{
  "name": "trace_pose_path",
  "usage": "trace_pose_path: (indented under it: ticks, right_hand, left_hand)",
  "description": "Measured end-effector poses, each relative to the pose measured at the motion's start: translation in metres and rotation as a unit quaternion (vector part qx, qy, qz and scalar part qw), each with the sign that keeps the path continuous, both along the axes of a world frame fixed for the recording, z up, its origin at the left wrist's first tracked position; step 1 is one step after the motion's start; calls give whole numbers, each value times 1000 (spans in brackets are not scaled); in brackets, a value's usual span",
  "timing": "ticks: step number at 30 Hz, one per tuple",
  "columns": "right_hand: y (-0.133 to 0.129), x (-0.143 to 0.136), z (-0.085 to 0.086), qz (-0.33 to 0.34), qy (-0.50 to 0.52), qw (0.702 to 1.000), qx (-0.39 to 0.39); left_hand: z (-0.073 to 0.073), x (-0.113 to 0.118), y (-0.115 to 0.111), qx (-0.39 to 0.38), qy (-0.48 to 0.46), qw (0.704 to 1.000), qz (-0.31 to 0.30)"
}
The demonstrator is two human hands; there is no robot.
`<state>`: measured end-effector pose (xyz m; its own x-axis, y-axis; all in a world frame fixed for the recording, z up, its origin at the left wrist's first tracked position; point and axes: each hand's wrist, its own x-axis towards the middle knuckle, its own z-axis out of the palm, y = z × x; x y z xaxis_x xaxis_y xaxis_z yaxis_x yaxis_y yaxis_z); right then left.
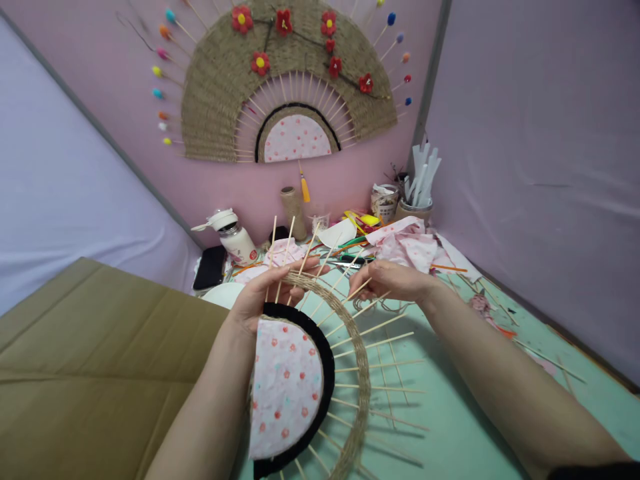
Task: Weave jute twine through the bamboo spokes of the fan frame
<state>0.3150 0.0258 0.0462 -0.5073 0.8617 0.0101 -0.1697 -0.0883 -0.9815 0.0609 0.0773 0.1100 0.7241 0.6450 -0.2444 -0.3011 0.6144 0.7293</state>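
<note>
A half-round fan frame (287,393) stands tilted over the table, its centre covered in white cloth with small red flowers and edged by a black band (327,360). Thin wooden sticks (385,327) fan out from it, and a woven twine band (364,373) runs across them. My left hand (270,290) grips the fan's upper end, fingers behind the sticks. Beside the upper right sticks, my right hand (385,280) is closed with its fingertips pinched on twine (395,307), which hangs in loose loops below it. The fingertips partly hide the pinched strand.
A cardboard sheet (100,373) takes up the left. Along the back are a white bottle (239,241), a phone (210,268), a twine spool (293,217), scissors (350,264), cloth scraps (405,243) and a pot of white strips (423,177). A large decorated fan (210,100) hangs on the wall.
</note>
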Motion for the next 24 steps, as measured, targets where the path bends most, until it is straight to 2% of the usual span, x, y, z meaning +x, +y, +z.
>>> trace_pose_path:
  ticks: [6,12,20,24]
  right_hand:
    - [-1,-2,0,81,31,996,-22]
    - [0,2,-5,108,75,991,27]
    - [2,7,-9,99,73,991,46]
    - [4,13,-10,62,67,995,47]
  left_hand:
    - [-1,-2,2,12,-3,1000,-6]
    - [-1,-3,4,19,19,1000,-16]
    - [1,-6,6,13,-26,998,-61]
    - [4,-10,9,17,-20,998,-62]
